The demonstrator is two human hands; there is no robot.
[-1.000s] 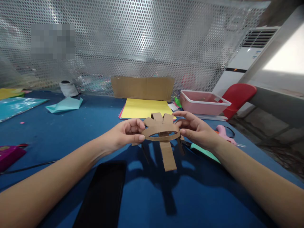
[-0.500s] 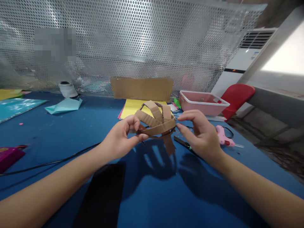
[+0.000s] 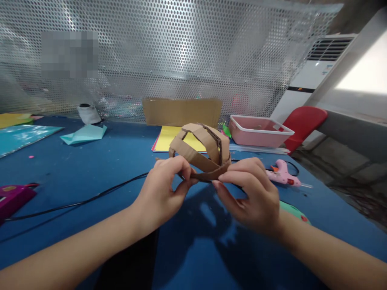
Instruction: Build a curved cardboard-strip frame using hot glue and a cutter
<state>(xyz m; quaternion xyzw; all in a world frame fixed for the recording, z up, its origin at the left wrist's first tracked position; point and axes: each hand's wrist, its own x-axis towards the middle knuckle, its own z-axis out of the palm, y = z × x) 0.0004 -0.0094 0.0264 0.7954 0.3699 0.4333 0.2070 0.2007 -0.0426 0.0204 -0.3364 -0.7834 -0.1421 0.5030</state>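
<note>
A dome-shaped frame of cardboard strips (image 3: 193, 155) is held up above the blue table. My left hand (image 3: 165, 187) pinches its lower rim strip between thumb and fingers on the left. On the right, my right hand (image 3: 250, 189) has thumb and forefinger pressed on the same rim. Crossing strips form the top, with gaps through which yellow paper (image 3: 166, 139) shows. A black phone-like slab (image 3: 130, 262) lies below my left forearm. Beyond my right hand lies a pink glue gun (image 3: 282, 174). A green-handled tool (image 3: 293, 211) is partly hidden behind my right wrist.
A pink basket (image 3: 260, 133) and a cardboard sheet (image 3: 181, 112) stand at the back. Folded light-blue paper (image 3: 84, 135) lies back left. A purple box (image 3: 15, 199) sits at the left edge, beside a black cable (image 3: 78, 204). A red chair (image 3: 305, 123) is beyond the table.
My right hand has moved in and closed on the rim. The cardboard frame has turned and tilted, its hanging strip now out of sight. My left hand has shifted slightly right.
</note>
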